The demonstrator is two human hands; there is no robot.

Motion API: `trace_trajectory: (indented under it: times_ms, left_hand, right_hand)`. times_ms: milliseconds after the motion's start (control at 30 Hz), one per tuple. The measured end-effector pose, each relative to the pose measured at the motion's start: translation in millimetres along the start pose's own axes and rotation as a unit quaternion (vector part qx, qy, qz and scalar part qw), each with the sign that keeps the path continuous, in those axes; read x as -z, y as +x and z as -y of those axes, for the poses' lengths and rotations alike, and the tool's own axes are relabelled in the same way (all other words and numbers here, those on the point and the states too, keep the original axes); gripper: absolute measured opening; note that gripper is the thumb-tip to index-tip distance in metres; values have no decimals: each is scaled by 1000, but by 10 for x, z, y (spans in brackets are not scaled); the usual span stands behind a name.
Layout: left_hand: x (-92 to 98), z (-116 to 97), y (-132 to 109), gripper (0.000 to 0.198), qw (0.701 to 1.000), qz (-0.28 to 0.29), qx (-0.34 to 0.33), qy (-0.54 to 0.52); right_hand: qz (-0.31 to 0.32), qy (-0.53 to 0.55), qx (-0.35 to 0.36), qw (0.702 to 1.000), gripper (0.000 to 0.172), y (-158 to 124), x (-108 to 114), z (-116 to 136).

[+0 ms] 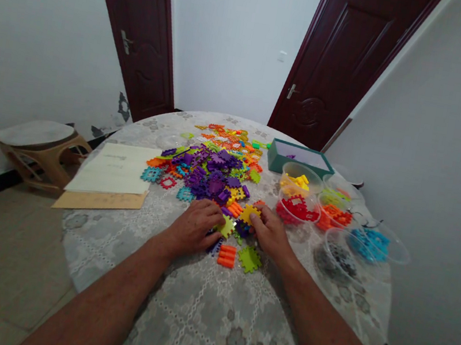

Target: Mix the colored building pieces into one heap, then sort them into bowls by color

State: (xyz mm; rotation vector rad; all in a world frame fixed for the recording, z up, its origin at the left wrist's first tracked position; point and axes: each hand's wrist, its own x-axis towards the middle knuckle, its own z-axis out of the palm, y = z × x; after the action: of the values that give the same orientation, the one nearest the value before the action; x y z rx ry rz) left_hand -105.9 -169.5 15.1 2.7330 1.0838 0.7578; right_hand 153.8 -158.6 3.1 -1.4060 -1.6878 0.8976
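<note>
My left hand (pixel 199 223) is closed on a lime-yellow toothed building piece (pixel 227 227) at the near edge of a heap of plastic pieces. Between the thumb and fingers of my right hand (pixel 270 231) is a yellow square building piece (pixel 249 215) with toothed edges. Just in front of my hands lie an orange ribbed piece (pixel 226 256) and a green toothed square (pixel 249 259). Purple pieces (pixel 213 172) make up most of the heap beyond my hands, mixed with orange, blue and lime ones.
Clear plastic bowls hold red pieces (pixel 298 208), orange pieces (pixel 334 217), blue pieces (pixel 370 244) and grey pieces (pixel 341 259) on the right. Behind them is a green box (pixel 275 159). Paper sheets (pixel 112 168) lie on the left, and a stool (pixel 39 136) stands beside the round table.
</note>
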Motion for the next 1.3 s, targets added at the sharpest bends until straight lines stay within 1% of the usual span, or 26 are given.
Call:
trace_trajectory:
  times_ms: [33, 200, 300, 367, 467, 533, 633, 733, 767, 800, 867, 933, 1000, 1067, 1100, 1133, 1167, 1200, 1233, 1267, 1300]
  left_hand:
    - [3, -6, 4, 15, 1000, -3, 2, 4]
    - [8, -29, 5, 24, 1000, -22, 7, 2]
    - [-19, -16, -5, 36, 1000, -9, -4, -13]
    - [-40, 9, -11, 39, 1000, -1, -2, -12]
    - [-60, 66, -14, 42, 1000, 2, 9, -7]
    - [-64, 107, -16, 49, 1000, 6, 12, -7]
    - [-60, 151, -27, 60, 1000, 18, 5, -12]
    - [-48, 158, -40, 56, 1000, 26, 4, -14]
    - [-44, 154, -42, 53, 1000, 25, 5, -14]
    - [-40, 150, -42, 51, 1000, 23, 6, -14]
    - [-39, 147, -40, 50, 1000, 13, 5, -16]
    - [-46, 155, -38, 53, 1000, -4, 5, -20]
    - [-60, 175, -39, 55, 999, -33, 12, -24]
    - [-73, 200, -43, 56, 997, -69, 25, -29]
    - [-76, 211, -45, 56, 995, -86, 32, -33]
    - [-76, 218, -46, 56, 994, -99, 40, -37]
    - [-73, 223, -47, 55, 992, -108, 47, -43]
    - [-67, 225, -45, 54, 991, -116, 54, -49]
    - [-59, 224, -42, 53, 989, -122, 60, -56]
    - [-48, 223, -36, 51, 987, -130, 66, -62]
    - [-35, 221, -29, 50, 985, -142, 72, -64]
  right_hand:
    - [2, 5, 0, 1000, 32, -3, 2, 7]
    - [3, 19, -5, 1000, 32, 4, 24, 3]
    - [-2, 8, 18, 1000, 29, 9, 22, -18]
    - [2, -4, 41, 999, 28, 10, 3, -29]
    - [3, -5, 67, 998, 31, 12, -19, -14]
    - [-4, 12, 71, 997, 34, 15, 13, 38]
    - [-1, 7, 56, 998, 35, 36, 193, 180]
    - [8, -79, 53, 995, 38, 138, 528, 335]
    - [-3, -117, 55, 992, 39, 202, 657, 373]
    - [-26, -154, 55, 986, 40, 280, 786, 402]
    - [-104, -207, 51, 971, 43, 462, 1021, 428]
    - [-191, -229, 49, 953, 49, 635, 1197, 424]
    - [-252, -235, 53, 937, 55, 742, 1291, 405]
    - [-284, -241, 59, 926, 55, 742, 1297, 387]
    - [-286, -242, 61, 925, 53, 699, 1268, 381]
    - [-278, -241, 63, 928, 50, 630, 1221, 378]
    - [-254, -238, 66, 935, 46, 538, 1160, 380]
    - [-212, -234, 68, 946, 42, 430, 1087, 385]
    - [-152, -231, 68, 958, 37, 311, 1008, 394]
    - [-79, -231, 66, 968, 33, 187, 925, 405]
    - [-1, -234, 62, 970, 30, 65, 842, 414]
